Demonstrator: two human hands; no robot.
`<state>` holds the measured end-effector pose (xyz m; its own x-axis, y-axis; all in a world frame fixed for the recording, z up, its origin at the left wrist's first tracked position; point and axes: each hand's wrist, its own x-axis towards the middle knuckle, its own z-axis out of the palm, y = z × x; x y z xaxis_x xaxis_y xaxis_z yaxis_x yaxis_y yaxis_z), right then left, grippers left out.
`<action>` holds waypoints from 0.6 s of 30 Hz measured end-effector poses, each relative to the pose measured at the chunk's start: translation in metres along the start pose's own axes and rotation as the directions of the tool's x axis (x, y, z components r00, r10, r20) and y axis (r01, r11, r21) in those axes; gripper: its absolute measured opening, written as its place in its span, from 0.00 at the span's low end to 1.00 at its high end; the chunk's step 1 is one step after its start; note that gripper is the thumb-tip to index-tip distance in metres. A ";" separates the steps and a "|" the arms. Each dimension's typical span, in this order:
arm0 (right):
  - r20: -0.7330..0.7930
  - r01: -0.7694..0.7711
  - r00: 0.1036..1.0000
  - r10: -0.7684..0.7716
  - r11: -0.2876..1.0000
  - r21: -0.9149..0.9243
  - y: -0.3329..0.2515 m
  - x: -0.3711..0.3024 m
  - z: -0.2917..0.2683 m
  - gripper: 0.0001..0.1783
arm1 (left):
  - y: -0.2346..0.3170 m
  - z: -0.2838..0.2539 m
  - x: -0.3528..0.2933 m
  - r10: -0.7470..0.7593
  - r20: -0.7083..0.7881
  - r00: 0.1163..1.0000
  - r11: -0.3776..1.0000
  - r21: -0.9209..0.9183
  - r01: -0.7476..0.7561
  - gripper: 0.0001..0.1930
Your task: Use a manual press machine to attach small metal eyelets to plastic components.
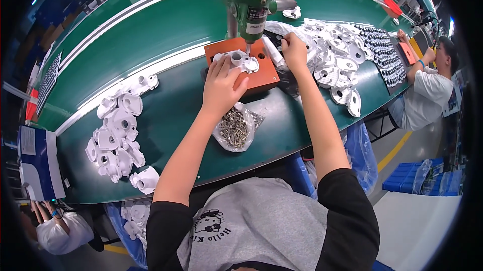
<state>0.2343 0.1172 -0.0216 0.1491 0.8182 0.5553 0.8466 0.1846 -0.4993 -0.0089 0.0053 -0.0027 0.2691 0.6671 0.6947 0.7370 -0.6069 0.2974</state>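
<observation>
Beneath the spindle of a green bench press [254, 14], a white plastic part [250, 63] with a round collar lies on an orange fixture block [264, 81]. My left hand [221, 82] rests over the left side of that part, holding it against the block, fingers stretched forward and thumb apart. To the right of the block, my right hand [295, 52] is raised with its fingers curled together. What it grips, if anything, is too small to make out. A black plastic bag [288, 82] lies below it, partly hidden by a white wrapping.
A clear bag of metal screws [234, 129] sits in front of the block. White parts are piled at left [118, 135] and right [342, 62]. Dark round pieces [385, 52] stand in rows farther right. People sit at both ends; blue bins [415, 176] stand low right.
</observation>
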 end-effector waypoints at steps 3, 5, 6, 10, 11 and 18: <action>0.058 -0.111 0.994 0.096 0.889 0.445 -0.027 -0.005 -0.017 0.10 | 0.001 0.000 0.001 0.001 -0.005 1.000 1.000 -0.014 -0.002 0.15; 0.130 -0.174 0.984 0.118 0.751 0.637 -0.055 -0.013 -0.030 0.10 | -0.001 0.000 0.000 0.001 -0.009 1.000 1.000 -0.004 -0.001 0.15; 0.246 -0.187 0.968 0.042 0.776 0.603 -0.073 -0.018 -0.040 0.10 | -0.002 0.000 -0.001 0.007 -0.015 1.000 1.000 0.001 -0.007 0.15; 0.344 -0.040 0.923 -0.172 0.846 0.531 -0.086 -0.025 -0.031 0.11 | 0.000 -0.001 0.000 -0.004 -0.005 1.000 1.000 0.004 0.004 0.15; 0.365 -0.043 0.915 -0.174 0.856 0.515 -0.089 -0.028 -0.031 0.12 | 0.000 0.000 0.000 -0.001 -0.007 1.000 1.000 0.003 0.001 0.15; 0.351 0.062 0.911 -0.216 0.914 0.401 -0.084 -0.027 -0.019 0.11 | 0.000 -0.001 -0.001 0.001 -0.017 1.000 1.000 0.007 -0.001 0.15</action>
<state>0.1692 0.0693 0.0178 -0.2265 0.8968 0.3799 0.5780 0.4378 -0.6887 -0.0097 0.0041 -0.0030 0.2595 0.6591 0.7059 0.7412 -0.6045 0.2919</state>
